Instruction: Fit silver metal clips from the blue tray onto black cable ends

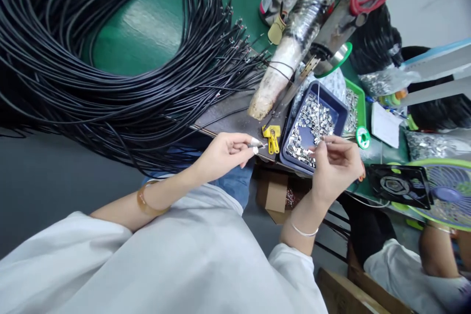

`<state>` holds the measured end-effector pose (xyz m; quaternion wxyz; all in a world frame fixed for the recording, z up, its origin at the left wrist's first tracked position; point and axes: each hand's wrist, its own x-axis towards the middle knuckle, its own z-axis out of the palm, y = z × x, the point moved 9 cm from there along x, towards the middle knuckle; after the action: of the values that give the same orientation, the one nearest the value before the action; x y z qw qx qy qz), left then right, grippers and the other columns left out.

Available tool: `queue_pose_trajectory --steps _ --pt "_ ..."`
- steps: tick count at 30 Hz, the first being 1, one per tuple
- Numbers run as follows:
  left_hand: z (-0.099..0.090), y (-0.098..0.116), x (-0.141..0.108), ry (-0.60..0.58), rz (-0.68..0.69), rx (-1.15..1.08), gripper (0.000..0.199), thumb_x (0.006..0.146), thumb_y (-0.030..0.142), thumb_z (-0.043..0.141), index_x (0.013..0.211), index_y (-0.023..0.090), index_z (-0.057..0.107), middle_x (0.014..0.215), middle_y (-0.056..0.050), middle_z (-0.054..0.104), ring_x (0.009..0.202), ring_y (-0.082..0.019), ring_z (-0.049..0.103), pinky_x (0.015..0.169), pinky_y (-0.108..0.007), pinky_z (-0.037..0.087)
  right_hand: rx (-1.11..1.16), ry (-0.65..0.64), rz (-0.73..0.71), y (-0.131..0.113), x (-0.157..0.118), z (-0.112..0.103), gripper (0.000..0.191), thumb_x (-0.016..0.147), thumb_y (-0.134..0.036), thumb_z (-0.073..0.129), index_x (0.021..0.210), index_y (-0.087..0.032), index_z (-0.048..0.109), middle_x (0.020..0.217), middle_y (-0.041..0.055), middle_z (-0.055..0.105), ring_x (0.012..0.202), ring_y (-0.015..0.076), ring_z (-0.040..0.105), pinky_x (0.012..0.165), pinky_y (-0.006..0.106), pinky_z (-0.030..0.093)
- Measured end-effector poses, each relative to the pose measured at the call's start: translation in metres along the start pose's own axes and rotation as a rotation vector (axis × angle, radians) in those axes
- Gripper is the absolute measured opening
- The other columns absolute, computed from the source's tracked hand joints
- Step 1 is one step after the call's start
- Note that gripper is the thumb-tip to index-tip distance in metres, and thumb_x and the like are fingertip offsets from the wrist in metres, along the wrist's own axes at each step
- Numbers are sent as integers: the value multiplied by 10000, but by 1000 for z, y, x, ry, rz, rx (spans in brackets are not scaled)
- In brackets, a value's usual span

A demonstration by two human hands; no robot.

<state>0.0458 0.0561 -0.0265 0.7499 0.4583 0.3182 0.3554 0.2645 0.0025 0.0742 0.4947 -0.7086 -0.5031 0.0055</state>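
Observation:
My left hand (230, 152) is closed, pinching the end of a black cable (253, 145) between thumb and fingertips, with a bare tip pointing right. White covers wrap some of its fingertips. Over the dark blue tray (342, 115), my right hand (336, 159) pinches a thin silvery wire (319, 108) that runs down from above. Whether a small part is also in those fingers I cannot tell. Many small metal pieces (316, 115) lie in the tray. Between the hands, a yellow clip-like tool (272, 140) sits at the table edge.
A large bundle of black cables (147, 83) covers the left side. A wrapped hose (283, 68) slants down above the tool. Beyond the tray are a green tray (362, 108) and a notepad (386, 125). A fan (441, 194) and another person's arm (437, 250) are at right.

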Motion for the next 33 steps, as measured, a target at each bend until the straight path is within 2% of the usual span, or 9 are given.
queue_pose_trajectory --steps 3,6,11,15,18,22,26,29,33 --pt "-6 9 -1 75 53 57 121 805 237 733 769 122 723 523 42 521 473 -61 441 475 -192 342 221 -123 12 -19 -20 13 201 828 -229 722 752 -218 536 816 -16 712 606 122 708 573 265 599" --pt "-3 17 -1 57 71 48 221 820 243 728 639 134 662 515 24 554 458 -59 435 460 -192 349 345 -223 -15 -33 -38 35 168 868 -234 699 780 -222 556 860 -10 729 695 146 750 652 308 651" --pt "-3 17 0 88 74 1 140 780 239 775 742 129 696 619 -2 651 499 -68 510 480 -182 420 263 -219 -125 -43 -52 59 43 886 -218 708 859 -251 712 908 0 735 887 154 730 740 318 639" --pt "-4 21 -2 132 192 39 103 770 207 777 759 133 705 694 -3 674 621 -92 587 602 -194 500 352 -308 -65 -39 -56 74 46 893 -226 697 885 -250 735 948 11 743 912 151 724 745 311 634" --pt "-5 29 -5 162 306 178 69 810 184 740 765 136 717 732 -15 681 685 -109 611 666 -213 514 363 -330 -36 -35 -56 76 42 898 -245 688 881 -238 726 954 18 739 914 149 720 755 313 632" --pt "-3 44 -12 179 479 467 101 870 178 685 789 148 736 702 -23 669 635 -119 567 619 -240 467 355 -356 -46 -36 -58 77 49 901 -238 673 876 -236 715 968 21 736 916 153 722 762 319 637" --pt "7 53 -20 149 636 718 144 913 146 608 847 159 736 772 -47 717 691 -138 593 703 -273 476 300 -301 -111 -41 -60 71 81 884 -185 678 896 -250 724 1002 16 737 962 162 726 805 335 644" --pt "5 44 -17 114 503 565 139 942 174 580 843 156 676 760 -33 694 639 -109 577 635 -234 466 425 -332 -30 -35 -61 76 56 886 -203 684 874 -244 718 1018 13 731 950 156 741 810 326 651" --pt "11 9 -7 -59 76 17 266 923 397 664 818 170 571 609 18 617 427 -70 488 420 -193 382 536 -379 45 -30 -65 83 60 887 -246 690 829 -234 693 1018 12 726 920 162 754 821 350 659"
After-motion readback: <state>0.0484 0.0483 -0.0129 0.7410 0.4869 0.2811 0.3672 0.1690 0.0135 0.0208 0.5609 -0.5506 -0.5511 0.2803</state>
